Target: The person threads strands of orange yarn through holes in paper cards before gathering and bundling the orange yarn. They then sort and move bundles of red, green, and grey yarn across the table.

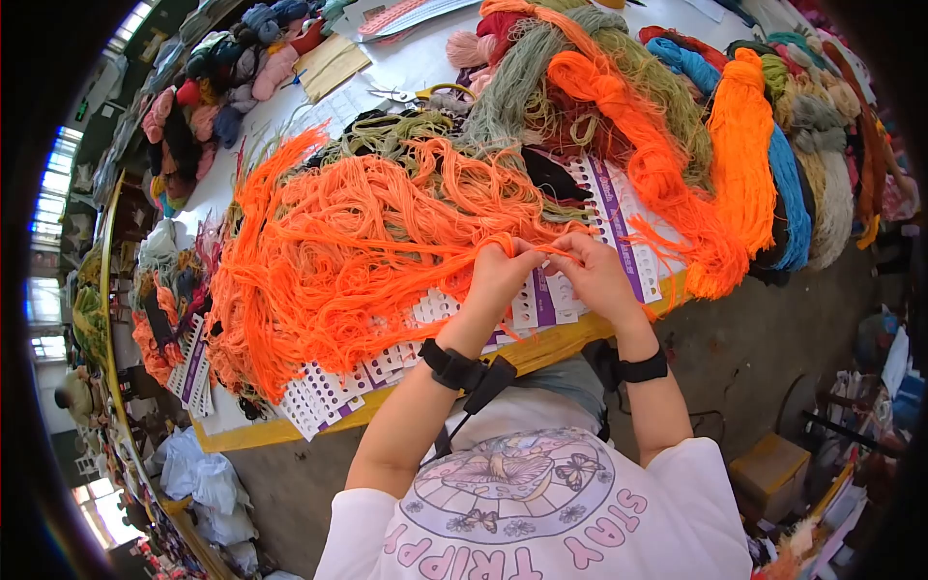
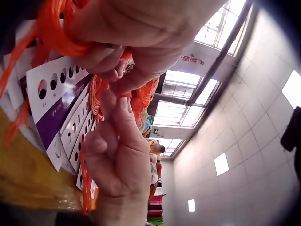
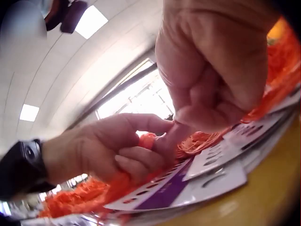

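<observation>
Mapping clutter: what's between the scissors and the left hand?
Head view: olive-green yarn nearest the scissors, then loose orange strands right up to the left hand.

On my head feed, I see yellow-handled scissors (image 1: 424, 95) near a brown paper sheet (image 1: 332, 66) on the white tabletop (image 1: 333, 106). I make out a brown box (image 1: 770, 472) lower right, and my left-wrist feed catches grid-paned windows (image 2: 180, 84) and ceiling lights (image 2: 221, 164).

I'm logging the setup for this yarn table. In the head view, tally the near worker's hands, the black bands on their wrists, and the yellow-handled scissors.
Hands, left hand and right hand: 2
Black bands, left band and right band: 2
Yellow-handled scissors: 1
Total: 5
</observation>
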### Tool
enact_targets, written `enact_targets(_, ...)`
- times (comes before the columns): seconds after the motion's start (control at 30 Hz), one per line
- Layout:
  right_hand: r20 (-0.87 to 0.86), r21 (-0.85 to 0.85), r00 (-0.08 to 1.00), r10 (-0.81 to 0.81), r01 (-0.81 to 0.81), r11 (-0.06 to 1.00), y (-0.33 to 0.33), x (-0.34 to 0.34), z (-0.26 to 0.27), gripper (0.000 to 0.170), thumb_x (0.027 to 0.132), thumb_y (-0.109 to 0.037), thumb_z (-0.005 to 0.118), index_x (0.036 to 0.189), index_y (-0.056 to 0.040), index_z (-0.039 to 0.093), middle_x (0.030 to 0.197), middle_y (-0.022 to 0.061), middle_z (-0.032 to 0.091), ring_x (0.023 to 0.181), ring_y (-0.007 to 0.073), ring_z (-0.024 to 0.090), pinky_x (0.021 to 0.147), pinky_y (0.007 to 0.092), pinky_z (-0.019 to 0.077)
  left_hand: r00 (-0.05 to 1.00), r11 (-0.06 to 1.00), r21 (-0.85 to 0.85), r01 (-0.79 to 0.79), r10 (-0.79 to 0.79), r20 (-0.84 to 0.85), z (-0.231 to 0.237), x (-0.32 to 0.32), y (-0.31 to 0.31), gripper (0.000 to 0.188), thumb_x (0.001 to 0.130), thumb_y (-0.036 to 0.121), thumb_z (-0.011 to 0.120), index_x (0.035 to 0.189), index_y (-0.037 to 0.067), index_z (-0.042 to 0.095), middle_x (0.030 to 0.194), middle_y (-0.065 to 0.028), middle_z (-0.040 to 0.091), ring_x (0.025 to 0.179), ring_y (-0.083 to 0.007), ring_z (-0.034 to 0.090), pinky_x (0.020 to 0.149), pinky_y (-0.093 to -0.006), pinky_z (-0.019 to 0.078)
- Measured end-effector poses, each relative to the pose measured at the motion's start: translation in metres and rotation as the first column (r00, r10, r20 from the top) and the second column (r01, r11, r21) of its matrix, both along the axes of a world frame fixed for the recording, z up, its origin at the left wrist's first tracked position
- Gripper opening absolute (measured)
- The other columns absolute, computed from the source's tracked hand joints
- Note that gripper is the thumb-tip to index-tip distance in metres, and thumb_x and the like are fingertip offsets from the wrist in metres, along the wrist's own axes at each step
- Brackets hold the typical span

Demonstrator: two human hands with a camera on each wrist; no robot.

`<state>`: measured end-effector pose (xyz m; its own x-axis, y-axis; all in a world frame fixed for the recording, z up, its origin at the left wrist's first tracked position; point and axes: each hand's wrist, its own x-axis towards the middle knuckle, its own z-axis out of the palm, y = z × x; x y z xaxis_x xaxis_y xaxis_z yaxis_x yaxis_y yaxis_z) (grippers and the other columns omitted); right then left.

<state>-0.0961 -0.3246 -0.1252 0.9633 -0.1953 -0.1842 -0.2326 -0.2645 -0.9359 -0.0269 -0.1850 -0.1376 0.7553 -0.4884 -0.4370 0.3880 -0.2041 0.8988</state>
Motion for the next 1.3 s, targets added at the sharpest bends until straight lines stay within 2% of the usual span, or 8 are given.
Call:
enact_targets(0.1, 0.183, -0.193, 0.983, 0.027, 0.009, 0.981, -0.006, 0.005, -0.029, 0.015, 0.084, -0.017, 0.053, 0.085, -0.0028, 0.058, 0.073, 0.0018, 0.060, 0.053, 0.0074, 0.052, 0.044, 0.0200, 0.0434, 0.946, 0.982, 0.179, -0.063, 0.002, 0.324, -0.002, 0.004, -0.003, 0.012, 0.079, 0.011, 0.054, 0.079, 0.000, 0.060, 0.067, -0.0027, 0.056, 0.050, -0.0056, 0.045, 0.044, -0.0204, 0.0352)
enact_targets(0.33, -0.031, 0.299, 0.985, -0.167, 0.169, 0.939, -0.007, 0.005, -0.019, 0.018, 0.086, -0.019, 0.051, 0.095, -0.0057, 0.058, 0.085, -0.0003, 0.059, 0.067, 0.0046, 0.054, 0.051, 0.0180, 0.0453, 0.995, 0.985, 0.148, -0.093, 0.087, 0.046, 0.014, -0.021, 0.001, 0.021, 0.084, 0.012, 0.048, 0.099, -0.002, 0.053, 0.081, -0.0067, 0.060, 0.049, -0.0090, 0.047, 0.034, -0.0224, 0.0355)
enact_targets(0.5, -0.056, 0.463, 0.991, -0.118, 0.130, 0.877, -0.009, 0.004, -0.012, 0.019, 0.087, -0.021, 0.050, 0.096, -0.0062, 0.057, 0.077, -0.0032, 0.054, 0.068, 0.0031, 0.051, 0.051, 0.0169, 0.0449, 0.942, 0.937, 0.341, -0.075, -0.046, 0.333, -0.030, -0.008, -0.014, 0.019, 0.080, 0.014, 0.055, 0.090, -0.001, 0.058, 0.072, -0.0061, 0.060, 0.051, -0.0105, 0.050, 0.043, -0.0241, 0.0403)
enact_targets(0.73, -0.001, 0.214, 0.986, -0.168, 0.165, 0.963, -0.010, 0.009, -0.008, 0.018, 0.083, -0.017, 0.056, 0.087, -0.0004, 0.057, 0.063, 0.0017, 0.054, 0.056, 0.0090, 0.053, 0.047, 0.0217, 0.0402, 0.967, 0.954, 0.280, -0.112, 0.040, 0.251, 0.003, -0.021, -0.003, 0.015, 0.078, 0.014, 0.057, 0.079, -0.001, 0.056, 0.059, -0.0036, 0.055, 0.051, -0.0109, 0.053, 0.046, -0.0236, 0.0412)
enact_targets(0.83, 0.218, -0.234, 0.970, -0.111, 0.162, 0.959, -0.001, 0.007, -0.014, 0.016, 0.078, -0.016, 0.059, 0.083, -0.0007, 0.059, 0.065, 0.0080, 0.056, 0.056, 0.0167, 0.055, 0.050, 0.0275, 0.0423, 0.999, 0.982, 0.181, -0.045, 0.049, -0.017, 0.013, -0.013, 0.005, 0.013, 0.080, 0.013, 0.054, 0.082, 0.000, 0.055, 0.062, -0.0036, 0.056, 0.048, -0.0096, 0.053, 0.041, -0.0211, 0.0398)
enact_targets(0.97, 0.255, -0.298, 0.960, -0.112, 0.189, 0.936, 0.005, 0.008, -0.012, 0.015, 0.073, -0.013, 0.062, 0.082, -0.0011, 0.060, 0.070, 0.0113, 0.058, 0.062, 0.0243, 0.057, 0.055, 0.0305, 0.0439, 0.970, 0.988, -0.068, -0.139, 0.122, -0.211, 0.001, -0.005, 0.003, 0.010, 0.084, 0.010, 0.049, 0.085, 0.001, 0.054, 0.064, -0.0026, 0.057, 0.046, -0.0077, 0.051, 0.038, -0.0196, 0.0398)
enact_targets(1.17, 0.348, -0.291, 0.938, 0.008, 0.099, 0.952, -0.001, 0.013, -0.019, 0.012, 0.071, -0.011, 0.065, 0.079, -0.0016, 0.063, 0.071, 0.0092, 0.059, 0.064, 0.0225, 0.057, 0.059, 0.0299, 0.0441, 0.972, 0.993, -0.049, -0.111, 0.098, -0.214, -0.008, -0.001, -0.002, 0.012, 0.085, 0.013, 0.053, 0.085, 0.001, 0.056, 0.059, -0.0013, 0.055, 0.046, -0.0073, 0.051, 0.038, -0.0186, 0.0387)
enact_targets(1.3, 0.277, -0.277, 0.961, 0.013, 0.067, 0.958, -0.002, 0.012, -0.017, 0.013, 0.070, -0.013, 0.067, 0.077, -0.0024, 0.063, 0.070, 0.0089, 0.059, 0.063, 0.0220, 0.056, 0.059, 0.0304, 0.0435, 0.994, 0.985, 0.135, -0.109, 0.104, 0.047, -0.007, -0.003, -0.006, 0.009, 0.081, 0.012, 0.055, 0.082, 0.002, 0.056, 0.056, 0.0002, 0.053, 0.047, -0.0062, 0.048, 0.039, -0.0182, 0.0356)
